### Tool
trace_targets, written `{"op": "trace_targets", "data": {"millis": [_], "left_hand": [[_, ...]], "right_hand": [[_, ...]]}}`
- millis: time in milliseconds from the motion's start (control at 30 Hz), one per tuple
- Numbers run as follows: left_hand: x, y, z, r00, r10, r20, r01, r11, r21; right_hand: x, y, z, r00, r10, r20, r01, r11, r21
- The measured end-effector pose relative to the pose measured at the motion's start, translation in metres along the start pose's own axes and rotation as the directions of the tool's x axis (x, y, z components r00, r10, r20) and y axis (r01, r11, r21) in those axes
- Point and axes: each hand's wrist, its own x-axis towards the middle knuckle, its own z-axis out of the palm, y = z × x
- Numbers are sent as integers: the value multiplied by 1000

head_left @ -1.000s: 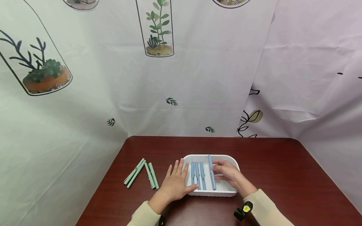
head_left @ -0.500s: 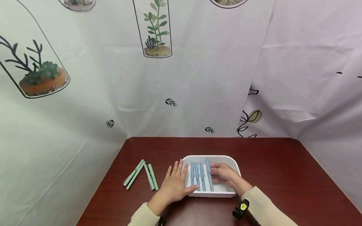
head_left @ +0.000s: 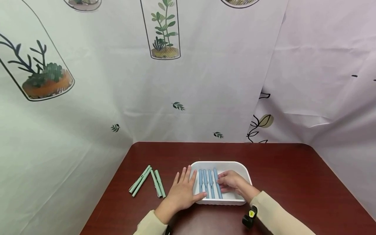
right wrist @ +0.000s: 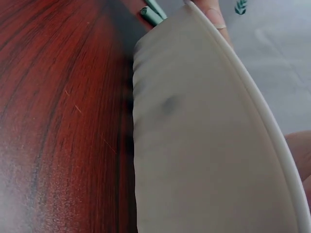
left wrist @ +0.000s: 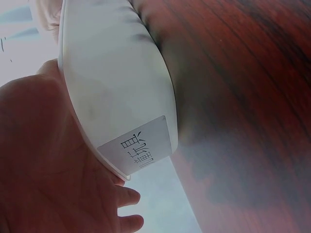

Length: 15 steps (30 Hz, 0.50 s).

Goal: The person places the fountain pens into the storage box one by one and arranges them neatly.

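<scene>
Four blue pens [head_left: 211, 183] lie side by side in the white tray [head_left: 220, 202], toward its left edge. The right hand [head_left: 230, 181] grips the rightmost pen [head_left: 220, 192] with bent fingers; the left hand [head_left: 182, 193] spreads straight fingers over the tray's left edge. Green pens [head_left: 142, 181] lie near the table's [head_left: 282, 176] left edge.
</scene>
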Motion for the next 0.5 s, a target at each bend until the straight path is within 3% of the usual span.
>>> {"op": "trace_targets", "data": {"millis": [500], "left_hand": [[1, 0, 1, 1000, 5, -13, -5, 1000, -1]], "right_hand": [[0, 0, 3, 1000, -22, -18, 22, 1000, 1]]}}
